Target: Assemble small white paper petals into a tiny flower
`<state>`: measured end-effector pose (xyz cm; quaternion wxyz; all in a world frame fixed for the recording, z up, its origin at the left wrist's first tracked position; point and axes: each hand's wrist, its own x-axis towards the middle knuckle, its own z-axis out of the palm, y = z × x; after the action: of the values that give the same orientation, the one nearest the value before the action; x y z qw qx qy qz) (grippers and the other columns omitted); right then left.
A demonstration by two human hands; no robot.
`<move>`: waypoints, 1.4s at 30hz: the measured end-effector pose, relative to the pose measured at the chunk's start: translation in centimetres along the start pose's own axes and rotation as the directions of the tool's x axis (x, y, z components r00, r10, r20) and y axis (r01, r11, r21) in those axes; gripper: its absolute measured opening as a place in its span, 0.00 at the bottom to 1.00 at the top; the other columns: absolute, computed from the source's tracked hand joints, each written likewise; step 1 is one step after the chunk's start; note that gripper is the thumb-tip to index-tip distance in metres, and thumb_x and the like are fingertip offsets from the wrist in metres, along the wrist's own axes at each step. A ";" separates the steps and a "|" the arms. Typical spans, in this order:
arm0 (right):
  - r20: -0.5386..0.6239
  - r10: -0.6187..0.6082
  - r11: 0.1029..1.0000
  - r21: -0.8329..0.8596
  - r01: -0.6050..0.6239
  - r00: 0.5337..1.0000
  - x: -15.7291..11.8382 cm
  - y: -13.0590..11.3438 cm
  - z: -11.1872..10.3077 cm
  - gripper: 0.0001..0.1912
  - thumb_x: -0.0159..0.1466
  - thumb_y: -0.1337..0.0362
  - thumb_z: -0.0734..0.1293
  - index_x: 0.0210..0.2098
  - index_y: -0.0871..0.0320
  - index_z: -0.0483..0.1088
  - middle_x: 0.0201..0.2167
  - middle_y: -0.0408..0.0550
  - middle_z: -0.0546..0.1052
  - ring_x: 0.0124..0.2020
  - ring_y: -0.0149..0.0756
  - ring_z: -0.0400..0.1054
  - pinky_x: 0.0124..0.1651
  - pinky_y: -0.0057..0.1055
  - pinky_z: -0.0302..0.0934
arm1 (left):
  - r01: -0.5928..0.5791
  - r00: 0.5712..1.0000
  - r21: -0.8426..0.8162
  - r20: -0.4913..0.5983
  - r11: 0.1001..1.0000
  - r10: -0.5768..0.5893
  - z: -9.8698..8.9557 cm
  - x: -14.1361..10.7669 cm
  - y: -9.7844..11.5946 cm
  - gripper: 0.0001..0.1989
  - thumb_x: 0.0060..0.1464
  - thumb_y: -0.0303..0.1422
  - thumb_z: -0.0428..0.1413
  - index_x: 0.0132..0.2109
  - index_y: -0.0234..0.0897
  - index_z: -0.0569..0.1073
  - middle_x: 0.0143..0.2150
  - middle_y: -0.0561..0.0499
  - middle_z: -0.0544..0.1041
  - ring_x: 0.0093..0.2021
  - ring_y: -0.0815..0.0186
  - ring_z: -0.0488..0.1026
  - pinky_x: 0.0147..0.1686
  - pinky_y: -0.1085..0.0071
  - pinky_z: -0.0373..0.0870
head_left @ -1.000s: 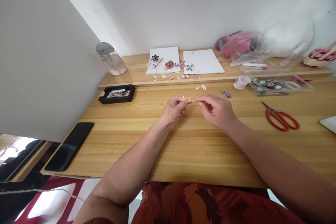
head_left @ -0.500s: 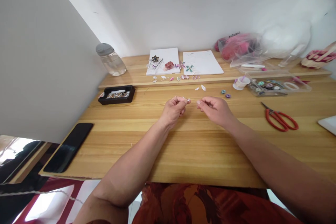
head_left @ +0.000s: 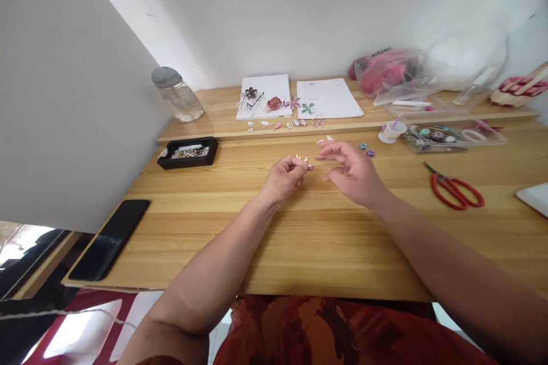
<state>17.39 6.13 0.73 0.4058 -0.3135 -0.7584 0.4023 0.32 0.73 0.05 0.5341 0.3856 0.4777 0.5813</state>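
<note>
Poking from the left hand [head_left: 283, 180], pinched above the wooden surface [head_left: 299, 251], small white petals [head_left: 305, 160] — likely light, fragile, best held by their bases — are flanked by the right hand [head_left: 353, 174], its grip spread.

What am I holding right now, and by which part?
Your left hand pinches small white pieces between thumb and forefinger, tips poking out; the gripped part is hidden. Your right hand is open, with no clear hold.
</note>
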 end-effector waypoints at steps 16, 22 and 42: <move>-0.015 -0.255 0.847 -0.485 0.216 0.967 -0.2 -0.3 0.0 0.04 0.63 0.68 0.66 0.34 0.57 0.74 0.27 0.45 0.77 0.26 0.31 0.67 0.31 0.30 0.60 | -0.032 0.999 0.082 -0.021 0.996 0.034 -0.2 0.4 -0.5 0.13 0.45 0.37 0.65 0.29 0.34 0.71 0.20 0.58 0.67 0.18 0.77 0.57 0.20 0.76 0.51; 0.084 -0.390 0.749 -0.551 0.369 0.917 -0.6 -0.7 0.5 0.05 0.63 0.71 0.65 0.33 0.57 0.72 0.28 0.46 0.76 0.29 0.34 0.69 0.34 0.31 0.61 | -0.040 0.999 0.068 -0.034 0.997 0.042 -0.2 0.5 -0.6 0.12 0.45 0.37 0.64 0.29 0.34 0.71 0.19 0.59 0.65 0.18 0.76 0.57 0.20 0.76 0.51; -0.004 -0.121 0.950 -0.292 0.115 0.993 0.6 -0.3 -0.7 0.06 0.63 0.63 0.68 0.33 0.57 0.77 0.29 0.46 0.78 0.27 0.33 0.66 0.32 0.31 0.57 | -0.168 0.979 0.356 0.166 0.919 0.115 -0.4 0.2 -1.1 0.08 0.52 0.34 0.60 0.33 0.33 0.73 0.30 0.53 0.75 0.25 0.75 0.63 0.28 0.76 0.59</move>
<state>17.72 6.70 1.46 0.3869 -0.3284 -0.8222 0.2579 0.13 0.87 -1.09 0.4414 0.5527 0.5098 0.4897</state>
